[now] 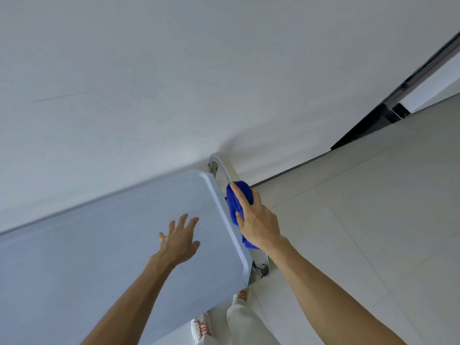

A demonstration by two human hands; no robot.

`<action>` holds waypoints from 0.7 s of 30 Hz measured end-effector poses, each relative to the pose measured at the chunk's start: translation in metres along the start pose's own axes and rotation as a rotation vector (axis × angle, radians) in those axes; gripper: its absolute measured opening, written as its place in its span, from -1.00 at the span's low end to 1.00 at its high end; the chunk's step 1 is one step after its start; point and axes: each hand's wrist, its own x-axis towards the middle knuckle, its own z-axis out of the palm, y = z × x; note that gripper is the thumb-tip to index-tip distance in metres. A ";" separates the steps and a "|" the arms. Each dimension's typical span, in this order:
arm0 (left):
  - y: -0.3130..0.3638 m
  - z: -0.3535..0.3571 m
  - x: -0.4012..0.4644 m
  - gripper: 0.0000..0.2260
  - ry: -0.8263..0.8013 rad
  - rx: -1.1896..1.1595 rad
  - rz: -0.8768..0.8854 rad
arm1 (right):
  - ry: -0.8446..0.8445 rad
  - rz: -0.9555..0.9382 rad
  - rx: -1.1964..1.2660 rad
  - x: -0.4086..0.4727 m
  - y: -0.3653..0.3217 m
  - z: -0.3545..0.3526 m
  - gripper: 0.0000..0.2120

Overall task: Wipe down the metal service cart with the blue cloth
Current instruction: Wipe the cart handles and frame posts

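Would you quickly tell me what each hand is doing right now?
Left hand: open, fingers spread, holding nothing.
Right hand: closed on the blue cloth, at the cart handle.

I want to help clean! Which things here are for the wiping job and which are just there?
For the job: blue cloth, right hand, cart handle, cart top, left hand.
Just there: white shoes, floor tiles, wall.

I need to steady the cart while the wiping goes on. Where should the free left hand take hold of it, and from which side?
Judging by shape, the raised rim of the cart top suits best: come from above, fingers hooked over its lip. The left hand hovers open nearby; the right hand and blue cloth occupy the curved handle.
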 end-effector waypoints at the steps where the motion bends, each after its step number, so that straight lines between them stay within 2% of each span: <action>1: 0.004 0.004 0.003 -0.37 -0.019 0.003 -0.008 | -0.009 -0.011 -0.005 0.015 -0.003 -0.002 -0.29; 6: 0.017 0.031 0.008 -0.18 -0.162 0.095 -0.087 | -0.019 -0.038 -0.051 0.075 -0.015 -0.004 -0.25; 10: 0.015 0.044 0.008 -0.10 -0.141 0.162 -0.096 | 0.000 -0.043 -0.018 0.073 -0.014 -0.005 -0.21; 17: 0.014 0.054 0.012 -0.06 -0.088 0.175 -0.102 | -0.020 -0.019 0.000 -0.027 0.016 0.007 -0.18; 21: 0.014 0.057 0.015 -0.04 -0.072 0.154 -0.120 | -0.047 -0.004 0.027 0.021 0.004 0.000 -0.21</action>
